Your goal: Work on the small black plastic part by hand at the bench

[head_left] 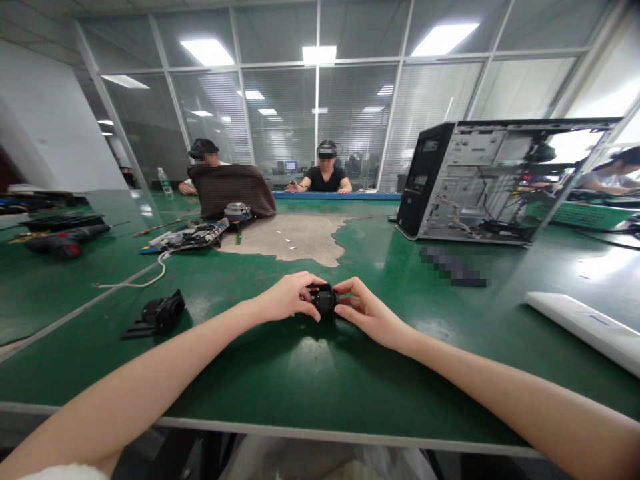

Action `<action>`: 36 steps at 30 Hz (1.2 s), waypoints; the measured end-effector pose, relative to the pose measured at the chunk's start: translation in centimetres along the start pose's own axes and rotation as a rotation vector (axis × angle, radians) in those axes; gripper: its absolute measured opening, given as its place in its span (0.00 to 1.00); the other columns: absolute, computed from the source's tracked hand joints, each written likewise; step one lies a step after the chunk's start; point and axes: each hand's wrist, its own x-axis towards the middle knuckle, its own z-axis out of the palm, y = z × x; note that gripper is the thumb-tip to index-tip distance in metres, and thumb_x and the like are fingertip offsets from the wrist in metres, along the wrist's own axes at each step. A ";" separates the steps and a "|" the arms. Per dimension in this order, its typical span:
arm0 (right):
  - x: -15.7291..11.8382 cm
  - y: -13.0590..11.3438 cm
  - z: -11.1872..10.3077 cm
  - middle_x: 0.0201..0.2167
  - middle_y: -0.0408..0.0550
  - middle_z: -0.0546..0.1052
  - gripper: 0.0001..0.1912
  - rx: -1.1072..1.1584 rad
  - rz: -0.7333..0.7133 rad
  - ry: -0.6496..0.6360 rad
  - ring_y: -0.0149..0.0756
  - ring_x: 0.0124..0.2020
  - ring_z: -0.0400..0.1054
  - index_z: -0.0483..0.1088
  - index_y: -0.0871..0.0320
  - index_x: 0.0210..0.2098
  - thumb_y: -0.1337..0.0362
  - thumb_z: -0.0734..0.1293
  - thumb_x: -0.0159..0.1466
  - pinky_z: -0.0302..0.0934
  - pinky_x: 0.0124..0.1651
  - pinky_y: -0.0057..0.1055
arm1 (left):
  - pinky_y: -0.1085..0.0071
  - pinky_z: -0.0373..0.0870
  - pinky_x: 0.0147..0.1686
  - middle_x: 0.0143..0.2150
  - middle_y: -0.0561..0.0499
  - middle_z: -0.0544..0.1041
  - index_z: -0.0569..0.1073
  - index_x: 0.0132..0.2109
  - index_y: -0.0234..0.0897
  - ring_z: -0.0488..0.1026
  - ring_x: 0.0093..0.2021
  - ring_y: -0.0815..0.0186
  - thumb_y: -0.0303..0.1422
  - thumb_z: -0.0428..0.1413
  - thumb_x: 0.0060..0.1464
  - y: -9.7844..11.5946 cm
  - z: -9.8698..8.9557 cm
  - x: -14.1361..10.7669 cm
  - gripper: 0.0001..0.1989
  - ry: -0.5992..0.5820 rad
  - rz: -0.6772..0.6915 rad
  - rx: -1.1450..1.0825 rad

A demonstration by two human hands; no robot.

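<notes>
At the near middle of the green table point(310, 387), the left hand point(290, 295) and right hand point(369, 310) grip a small black part point(326, 301) from opposite sides with their fingers. Another black piece point(161, 312) lies left; farther, a circuit board point(187, 237) lies left and a computer case point(480, 183) stands right.

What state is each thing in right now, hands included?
Left hand: closed around the black part
Right hand: fingers bent, gripping the part's near end
Black part: held between both hands
Second black part: lying on the table, unheld
Computer case: upright, side open, insides exposed
White cable: lying in a curve
Bottle: upright
</notes>
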 end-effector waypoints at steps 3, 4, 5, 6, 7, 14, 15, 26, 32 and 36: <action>0.0 -0.2 0.0 0.42 0.49 0.68 0.14 0.008 0.015 -0.024 0.37 0.43 0.68 0.59 0.56 0.42 0.62 0.64 0.58 0.63 0.45 0.38 | 0.71 0.69 0.31 0.39 0.49 0.72 0.67 0.48 0.35 0.73 0.31 0.66 0.34 0.66 0.33 0.0 0.0 0.0 0.31 -0.007 0.002 0.006; -0.1 -0.3 -0.1 0.42 0.49 0.69 0.14 0.018 0.015 -0.039 0.37 0.43 0.68 0.59 0.56 0.42 0.62 0.65 0.58 0.63 0.45 0.38 | 0.71 0.69 0.31 0.38 0.49 0.72 0.67 0.48 0.35 0.73 0.31 0.66 0.34 0.66 0.33 0.0 0.0 0.0 0.31 -0.006 0.001 0.005; -0.2 -0.3 -0.1 0.42 0.49 0.69 0.14 0.030 0.011 -0.052 0.37 0.43 0.68 0.59 0.56 0.41 0.62 0.66 0.57 0.63 0.46 0.38 | 0.71 0.69 0.31 0.38 0.50 0.73 0.67 0.48 0.35 0.73 0.31 0.66 0.34 0.66 0.33 0.0 0.0 0.0 0.32 -0.004 -0.001 0.003; -0.3 -0.4 -0.1 0.41 0.48 0.69 0.15 0.041 0.007 -0.062 0.36 0.42 0.68 0.59 0.56 0.40 0.63 0.67 0.56 0.63 0.46 0.38 | 0.71 0.69 0.31 0.37 0.50 0.73 0.66 0.48 0.35 0.73 0.31 0.65 0.34 0.66 0.33 0.0 0.0 0.0 0.32 -0.002 -0.002 0.001; -0.4 -0.4 -0.1 0.40 0.47 0.69 0.16 0.050 0.003 -0.068 0.36 0.42 0.68 0.58 0.56 0.39 0.63 0.67 0.55 0.63 0.45 0.37 | 0.71 0.69 0.31 0.36 0.50 0.73 0.66 0.48 0.34 0.73 0.31 0.65 0.34 0.66 0.33 0.0 0.0 0.0 0.32 0.000 -0.003 -0.001; -0.1 -0.2 -0.1 0.39 0.47 0.68 0.10 0.016 -0.014 -0.009 0.35 0.41 0.68 0.59 0.56 0.38 0.60 0.63 0.60 0.62 0.45 0.36 | 0.71 0.70 0.31 0.37 0.50 0.73 0.67 0.48 0.35 0.73 0.32 0.65 0.34 0.66 0.33 0.1 0.0 0.0 0.31 0.001 -0.002 -0.004; 0.0 -0.1 -0.1 0.40 0.47 0.68 0.12 0.016 -0.006 -0.004 0.35 0.41 0.68 0.59 0.56 0.40 0.60 0.64 0.59 0.62 0.45 0.36 | 0.71 0.70 0.31 0.37 0.50 0.73 0.67 0.48 0.35 0.74 0.32 0.65 0.34 0.66 0.33 0.1 0.0 0.0 0.31 -0.003 -0.004 -0.005; -0.4 -0.1 -0.1 0.38 0.46 0.70 0.12 0.081 0.003 -0.067 0.34 0.41 0.68 0.58 0.56 0.39 0.63 0.65 0.58 0.62 0.45 0.35 | 0.72 0.70 0.31 0.36 0.51 0.73 0.66 0.48 0.35 0.73 0.31 0.66 0.33 0.66 0.34 -0.2 0.1 0.0 0.31 -0.001 -0.015 -0.029; 0.0 0.0 -0.3 0.42 0.48 0.69 0.13 0.020 0.012 -0.006 0.35 0.43 0.68 0.59 0.56 0.43 0.62 0.63 0.59 0.62 0.47 0.37 | 0.72 0.70 0.31 0.38 0.50 0.73 0.67 0.48 0.35 0.73 0.31 0.66 0.33 0.66 0.33 0.0 0.0 0.0 0.32 -0.007 -0.018 -0.019; -0.2 0.1 -0.3 0.42 0.47 0.69 0.13 0.048 0.020 -0.060 0.35 0.42 0.68 0.58 0.56 0.41 0.64 0.65 0.58 0.64 0.47 0.39 | 0.71 0.70 0.31 0.37 0.50 0.73 0.67 0.48 0.35 0.74 0.31 0.66 0.33 0.66 0.33 0.0 0.0 0.0 0.32 -0.006 -0.021 -0.031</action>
